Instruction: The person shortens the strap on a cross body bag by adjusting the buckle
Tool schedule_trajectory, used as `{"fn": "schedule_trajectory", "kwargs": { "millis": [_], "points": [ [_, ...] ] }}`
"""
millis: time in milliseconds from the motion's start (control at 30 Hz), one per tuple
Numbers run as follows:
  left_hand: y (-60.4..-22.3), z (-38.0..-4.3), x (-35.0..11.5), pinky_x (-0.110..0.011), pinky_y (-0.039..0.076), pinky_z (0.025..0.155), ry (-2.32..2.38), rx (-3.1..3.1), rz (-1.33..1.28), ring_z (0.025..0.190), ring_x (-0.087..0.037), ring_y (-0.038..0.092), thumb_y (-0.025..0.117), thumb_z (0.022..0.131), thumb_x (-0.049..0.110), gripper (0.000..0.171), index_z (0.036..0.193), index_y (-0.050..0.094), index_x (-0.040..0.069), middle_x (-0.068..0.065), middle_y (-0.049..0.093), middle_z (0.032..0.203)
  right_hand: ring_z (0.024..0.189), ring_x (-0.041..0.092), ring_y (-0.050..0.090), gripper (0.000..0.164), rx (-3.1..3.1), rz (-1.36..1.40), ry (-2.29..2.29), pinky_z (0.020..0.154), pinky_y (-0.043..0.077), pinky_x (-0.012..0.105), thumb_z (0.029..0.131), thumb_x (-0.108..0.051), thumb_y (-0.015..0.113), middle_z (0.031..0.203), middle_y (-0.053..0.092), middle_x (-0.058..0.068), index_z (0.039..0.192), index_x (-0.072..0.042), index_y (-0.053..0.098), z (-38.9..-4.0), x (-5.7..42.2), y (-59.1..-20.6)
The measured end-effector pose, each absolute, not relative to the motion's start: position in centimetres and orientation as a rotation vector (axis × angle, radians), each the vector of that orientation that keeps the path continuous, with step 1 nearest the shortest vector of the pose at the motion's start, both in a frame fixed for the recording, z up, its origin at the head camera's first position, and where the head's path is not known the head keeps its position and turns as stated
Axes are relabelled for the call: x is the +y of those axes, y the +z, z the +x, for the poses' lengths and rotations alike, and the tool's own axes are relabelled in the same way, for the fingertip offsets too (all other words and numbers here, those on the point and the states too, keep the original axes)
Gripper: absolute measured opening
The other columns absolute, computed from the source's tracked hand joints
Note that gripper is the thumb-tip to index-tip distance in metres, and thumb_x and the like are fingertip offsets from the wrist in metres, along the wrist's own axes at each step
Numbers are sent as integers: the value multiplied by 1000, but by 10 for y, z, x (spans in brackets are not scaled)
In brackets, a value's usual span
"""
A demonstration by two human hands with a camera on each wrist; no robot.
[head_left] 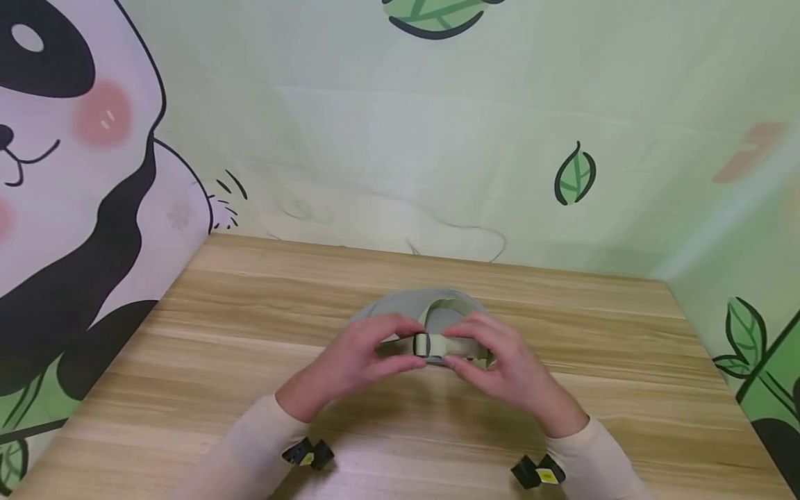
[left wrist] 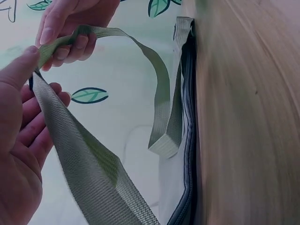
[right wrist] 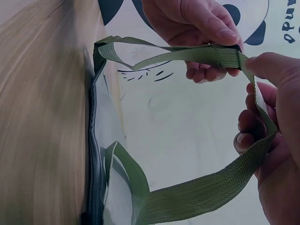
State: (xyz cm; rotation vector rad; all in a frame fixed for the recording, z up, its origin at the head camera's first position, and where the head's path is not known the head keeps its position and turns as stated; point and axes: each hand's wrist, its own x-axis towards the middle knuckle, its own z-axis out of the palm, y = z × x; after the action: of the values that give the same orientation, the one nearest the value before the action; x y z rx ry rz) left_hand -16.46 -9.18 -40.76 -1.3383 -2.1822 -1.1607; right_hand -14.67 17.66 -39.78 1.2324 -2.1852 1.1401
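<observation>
A flat grey zippered bag point(head_left: 394, 303) lies on the table just beyond both hands. Its pale green webbing strap point(head_left: 464, 348) is lifted off it in a loop, with a dark-edged strap slider point(head_left: 422, 345) between the hands in the head view. Thumb and fingers of my left hand point(head_left: 353, 357) pinch the strap at the slider's left side. From the other side my right hand point(head_left: 509, 364) pinches the webbing close by. The dark zipper point(left wrist: 189, 117) runs along the bag's edge in the left wrist view. The right wrist view shows the strap point(right wrist: 201, 194) hanging slack below the right hand.
The wood-grain table point(head_left: 206, 375) spreads around the bag. Behind it stands a pale green wall point(head_left: 350, 160) printed with leaves, and a panda picture point(head_left: 62, 173) covers the left wall. A small dark camera point(head_left: 307, 455) sits at each wrist.
</observation>
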Motion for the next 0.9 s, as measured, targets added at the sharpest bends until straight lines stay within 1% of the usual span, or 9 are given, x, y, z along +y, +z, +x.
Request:
{"fn": "schedule_trajectory", "kwargs": {
  "millis": [100, 333, 567, 900],
  "points": [
    [-407, -165, -91, -31, 63, 91, -1169, -2168, -1340, 101, -16, 74, 91, 86, 13, 38, 120, 72, 8, -2, 78, 107, 90, 13, 66, 23, -2177, 1231, 1141, 81, 54, 20, 99, -18, 80, 105, 73, 4, 118, -6, 75, -147, 176, -396],
    [-403, -163, -90, -33, 63, 91, -1169, -2176, -1318, 101, -16, 75, 91, 87, 13, 38, 120, 73, 9, -1, 79, 107, 90, 13, 66, 25, -2174, 1225, 1116, 81, 54, 20, 94, -10, 84, 105, 73, 4, 117, -6, 75, -145, 172, -393],
    [-402, -163, -89, -33, 63, 91, -1162, -2198, -1300, 100, -17, 75, 91, 86, 14, 39, 120, 73, 9, -2, 79, 107, 89, 13, 66, 23, -2178, 1215, 1084, 79, 54, 20, 96, -14, 83, 106, 73, 4, 116, -7, 75, -145, 169, -392],
    [-403, -164, -88, -32, 63, 92, -1149, -2198, -1305, 100, -16, 75, 91, 88, 15, 38, 120, 73, 9, -2, 79, 108, 92, 13, 67, 26, -2200, 1221, 1041, 81, 54, 21, 91, -7, 85, 107, 73, 3, 116, -7, 76, -147, 166, -389]
  ]
}}
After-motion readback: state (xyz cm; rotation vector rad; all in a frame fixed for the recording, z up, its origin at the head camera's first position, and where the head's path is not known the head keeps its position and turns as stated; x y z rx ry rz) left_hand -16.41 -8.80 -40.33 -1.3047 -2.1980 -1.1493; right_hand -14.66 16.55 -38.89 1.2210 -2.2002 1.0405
